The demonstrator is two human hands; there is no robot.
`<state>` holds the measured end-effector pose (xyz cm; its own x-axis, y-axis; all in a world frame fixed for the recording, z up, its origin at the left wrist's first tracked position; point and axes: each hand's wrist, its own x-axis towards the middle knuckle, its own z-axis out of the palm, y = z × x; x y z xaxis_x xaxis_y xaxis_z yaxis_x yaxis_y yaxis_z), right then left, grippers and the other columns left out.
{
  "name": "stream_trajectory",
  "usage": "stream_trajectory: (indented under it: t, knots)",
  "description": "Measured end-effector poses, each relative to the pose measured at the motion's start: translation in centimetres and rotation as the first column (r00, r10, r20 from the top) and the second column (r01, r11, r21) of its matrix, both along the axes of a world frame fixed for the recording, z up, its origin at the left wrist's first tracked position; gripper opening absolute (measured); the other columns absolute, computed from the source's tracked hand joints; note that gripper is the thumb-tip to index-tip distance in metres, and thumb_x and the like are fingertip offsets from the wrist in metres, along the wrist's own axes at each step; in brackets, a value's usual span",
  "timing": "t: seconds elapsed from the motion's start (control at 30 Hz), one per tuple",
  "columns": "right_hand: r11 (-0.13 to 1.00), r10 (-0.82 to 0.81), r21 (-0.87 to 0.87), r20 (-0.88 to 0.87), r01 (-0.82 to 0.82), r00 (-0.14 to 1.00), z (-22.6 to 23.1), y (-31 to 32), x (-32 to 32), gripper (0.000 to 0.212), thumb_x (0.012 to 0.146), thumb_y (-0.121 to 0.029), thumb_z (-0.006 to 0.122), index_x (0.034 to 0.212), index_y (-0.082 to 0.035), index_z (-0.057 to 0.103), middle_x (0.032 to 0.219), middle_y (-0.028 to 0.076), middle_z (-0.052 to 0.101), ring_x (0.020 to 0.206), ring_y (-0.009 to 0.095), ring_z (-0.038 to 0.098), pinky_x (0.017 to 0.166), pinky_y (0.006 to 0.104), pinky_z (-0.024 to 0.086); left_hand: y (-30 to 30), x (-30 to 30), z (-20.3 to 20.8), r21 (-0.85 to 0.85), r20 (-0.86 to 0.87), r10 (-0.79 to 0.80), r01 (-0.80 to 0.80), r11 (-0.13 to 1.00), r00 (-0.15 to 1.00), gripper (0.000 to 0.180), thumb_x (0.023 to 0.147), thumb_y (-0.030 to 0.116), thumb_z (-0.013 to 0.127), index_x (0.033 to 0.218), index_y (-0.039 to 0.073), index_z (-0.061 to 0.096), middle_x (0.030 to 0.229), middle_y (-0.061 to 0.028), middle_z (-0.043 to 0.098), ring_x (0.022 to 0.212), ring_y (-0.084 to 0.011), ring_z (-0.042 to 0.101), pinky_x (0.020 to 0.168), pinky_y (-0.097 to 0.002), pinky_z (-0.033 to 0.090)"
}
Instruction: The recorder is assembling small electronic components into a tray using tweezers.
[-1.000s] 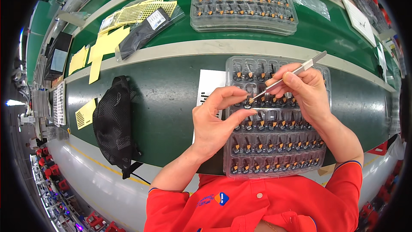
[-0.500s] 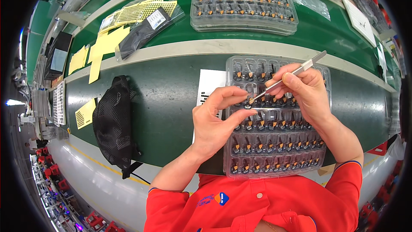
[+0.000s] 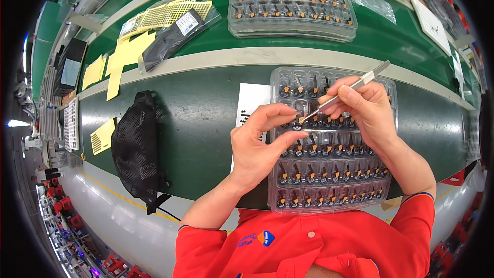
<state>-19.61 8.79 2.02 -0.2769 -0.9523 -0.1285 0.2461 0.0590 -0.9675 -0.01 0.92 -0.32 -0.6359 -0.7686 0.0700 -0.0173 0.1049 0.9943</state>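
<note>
My left hand [image 3: 253,144] pinches a small black part with an orange patch [image 3: 298,122] between thumb and index finger, over the clear plastic tray [image 3: 275,162]. My right hand [image 3: 363,107] is closed around slim silver tweezers [image 3: 368,76]. Their pointed tip touches or nearly touches the small part by my left fingertips. Rows of similar black parts with orange patches [image 3: 337,174] fill the tray's pockets below both hands. Some pockets behind my right hand are hidden.
A printed white sheet [image 3: 253,94] lies partly under the tray. To the left are a black mesh bag [image 3: 135,149] and a yellow sheet [image 3: 103,136]. Stacked filled trays [image 3: 292,32], a black bagged package [image 3: 170,40] and yellow sheets [image 3: 133,46] lie beyond the pale rail [image 3: 226,57].
Both hands hold nearly the same pose. The tweezers' tip has shifted very slightly at the small part.
</note>
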Motion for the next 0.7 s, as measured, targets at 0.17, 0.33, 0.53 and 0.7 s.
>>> stream_trajectory:
  t: [0.17,0.33,0.53,0.7]
  knots:
    - [1.0,0.003,0.025,-0.014,-0.002,1.0,0.11,-0.05,0.07,0.021,0.09,-0.017,0.054,0.094,0.002,0.061,0.088,0.016,0.066,0.075,0.018,0.066,0.063,0.0244,0.052,-0.07,0.0,-0.22,-0.003,-0.013,-0.002,0.002,1.0,1.0,0.034,0.07,0.0,0.073,0.1,-0.001,0.057,0.096,-0.0064,0.065,0.093,-0.0158,0.063,0.08,-0.026,0.049]
    - [1.0,-0.002,0.019,-0.012,0.002,1.0,0.1,-0.08,0.14,0.021,0.09,-0.017,0.054,0.094,0.001,0.061,0.088,0.016,0.066,0.075,0.018,0.066,0.064,0.0248,0.052,0.01,-0.03,-0.03,0.013,-0.014,0.004,-0.004,1.0,1.0,0.034,0.07,-0.001,0.073,0.1,-0.001,0.057,0.096,-0.0064,0.065,0.093,-0.0156,0.063,0.081,-0.026,0.049]
    - [1.0,-0.001,0.019,-0.007,0.001,1.0,0.11,-0.03,0.18,0.02,0.09,-0.017,0.054,0.094,0.001,0.061,0.088,0.016,0.066,0.075,0.018,0.066,0.064,0.0249,0.052,0.03,0.0,-0.01,0.02,-0.014,0.0,0.001,1.0,1.0,0.034,0.07,-0.001,0.073,0.1,-0.001,0.057,0.096,-0.0065,0.065,0.093,-0.0157,0.063,0.081,-0.0262,0.049]
    - [1.0,-0.001,0.017,-0.01,0.001,1.0,0.14,-0.03,0.2,0.02,0.09,-0.017,0.053,0.094,0.001,0.061,0.088,0.016,0.066,0.075,0.019,0.066,0.064,0.0249,0.052,0.05,-0.01,0.03,0.028,-0.015,0.001,0.0,1.0,1.0,0.033,0.07,-0.001,0.073,0.099,-0.001,0.057,0.096,-0.0065,0.065,0.093,-0.016,0.063,0.081,-0.0267,0.049]
